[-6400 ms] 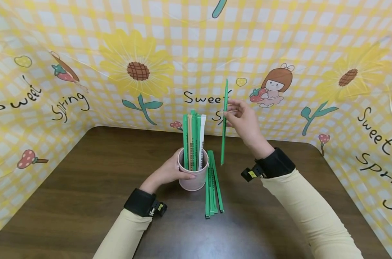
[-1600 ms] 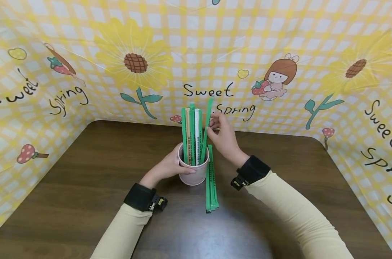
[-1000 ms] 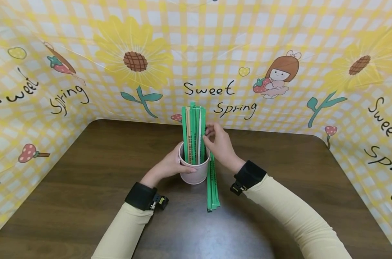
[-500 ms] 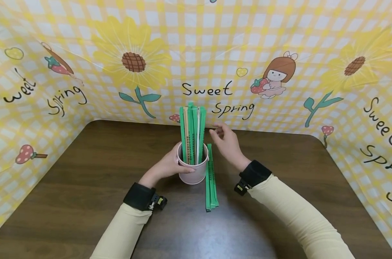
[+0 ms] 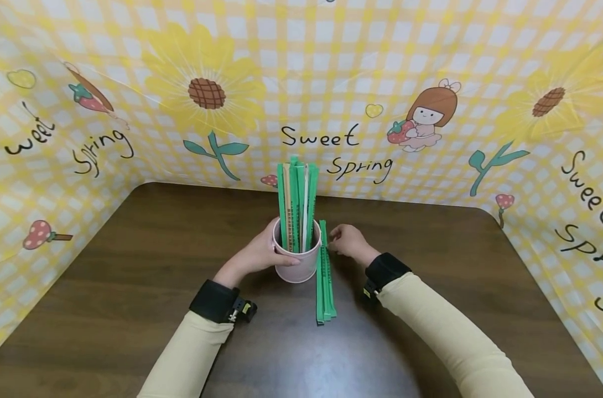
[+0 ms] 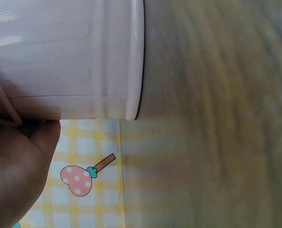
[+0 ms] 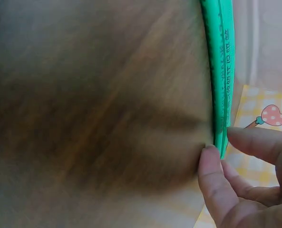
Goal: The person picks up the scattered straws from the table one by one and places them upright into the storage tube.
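Observation:
A small pale pink metal bucket stands on the table, gripped at its left side by my left hand, thumb across the front. In the left wrist view, the hand lies against the bucket wall near a wire handle. Several long wrapped straws, green, tan and white, stand in the bucket. Right beside it, a few green wrapped straws lie on the table. My right hand pinches at their far end; in the right wrist view, thumb and fingers flank the green wrapper. How many they hold is hidden.
The dark brown wooden table meets a yellow-checked printed cloth at the back and both sides. The bucket and the lying straws sit close together near the table's middle.
A green straw went into the bucket with the right hand, which released it, then moved down to the lying straws. Fewer lie there than in the oldest frame. The left hand keeps its hold.

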{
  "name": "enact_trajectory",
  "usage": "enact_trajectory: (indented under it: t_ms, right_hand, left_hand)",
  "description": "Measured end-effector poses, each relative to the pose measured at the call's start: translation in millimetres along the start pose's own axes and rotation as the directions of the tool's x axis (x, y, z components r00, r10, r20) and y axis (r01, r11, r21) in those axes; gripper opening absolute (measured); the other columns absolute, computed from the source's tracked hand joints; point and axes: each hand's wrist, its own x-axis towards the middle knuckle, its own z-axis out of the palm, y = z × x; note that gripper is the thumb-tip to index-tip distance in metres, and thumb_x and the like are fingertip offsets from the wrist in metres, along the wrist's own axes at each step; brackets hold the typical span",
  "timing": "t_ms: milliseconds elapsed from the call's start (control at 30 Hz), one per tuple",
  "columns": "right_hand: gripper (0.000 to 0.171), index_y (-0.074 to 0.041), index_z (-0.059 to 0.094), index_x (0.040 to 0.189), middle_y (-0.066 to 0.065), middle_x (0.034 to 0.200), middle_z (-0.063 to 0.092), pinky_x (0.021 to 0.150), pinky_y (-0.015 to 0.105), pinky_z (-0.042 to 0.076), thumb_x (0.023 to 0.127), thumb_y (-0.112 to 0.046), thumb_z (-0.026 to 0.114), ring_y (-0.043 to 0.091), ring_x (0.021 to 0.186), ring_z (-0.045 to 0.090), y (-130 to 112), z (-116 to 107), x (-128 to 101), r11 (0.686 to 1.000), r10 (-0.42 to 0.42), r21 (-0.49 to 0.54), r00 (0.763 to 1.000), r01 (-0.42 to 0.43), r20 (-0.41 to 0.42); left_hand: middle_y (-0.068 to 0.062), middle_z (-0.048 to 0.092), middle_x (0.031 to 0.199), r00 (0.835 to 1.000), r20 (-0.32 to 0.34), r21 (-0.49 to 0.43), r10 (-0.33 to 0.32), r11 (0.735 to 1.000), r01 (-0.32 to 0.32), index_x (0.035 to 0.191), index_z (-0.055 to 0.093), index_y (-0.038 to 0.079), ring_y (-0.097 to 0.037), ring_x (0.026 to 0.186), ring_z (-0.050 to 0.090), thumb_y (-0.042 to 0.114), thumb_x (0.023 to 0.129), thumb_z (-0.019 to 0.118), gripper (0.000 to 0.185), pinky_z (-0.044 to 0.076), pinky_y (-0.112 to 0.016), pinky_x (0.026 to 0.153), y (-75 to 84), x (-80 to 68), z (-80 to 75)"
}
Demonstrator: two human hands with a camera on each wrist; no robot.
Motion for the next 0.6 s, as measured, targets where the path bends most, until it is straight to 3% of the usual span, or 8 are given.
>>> enact_trajectory:
  t_ms: [233,433,600]
  right_hand:
    - [0.035,0.008,0.063,0.121,0.019,0.101,0.070,0.072,0.027,0.054,0.092,-0.010,0.069,0.019,0.076,0.067,-1.4,0.1,1.9,1.000,-0.002,-0.027,1.000,0.002,-0.008]
    - [0.034,0.005,0.065,0.117,0.019,0.102,0.072,0.078,0.034,0.056,0.088,-0.012,0.073,0.023,0.080,0.069,1.8,2.7,10.1,0.999,0.002,-0.044,1.000,-0.002,-0.008]
    - [0.032,0.003,0.070,0.111,0.017,0.106,0.073,0.080,0.036,0.057,0.085,-0.014,0.074,0.024,0.085,0.068,15.9,7.6,16.5,0.990,-0.068,-0.129,0.996,0.060,-0.056]
  left_hand:
    - [-0.024,0.043,0.151,1.000,0.003,0.012,-0.011,1.000,0.011,0.157,0.021,0.002,-0.040,0.135,0.049,0.019,0.080,0.088,0.104,0.041,-0.058,0.113,1.7,-0.4,-2.2]
    - [-0.024,0.043,0.151,1.000,-0.011,0.025,-0.018,1.000,0.019,0.157,0.022,0.002,-0.039,0.135,0.049,0.024,0.079,0.089,0.105,0.042,-0.057,0.112,-0.2,-0.6,-2.8]
    - [-0.025,0.043,0.151,1.000,-0.003,0.032,-0.009,0.999,0.009,0.157,0.021,0.000,-0.040,0.135,0.049,0.021,0.080,0.088,0.104,0.042,-0.056,0.112,-3.8,0.9,0.3]
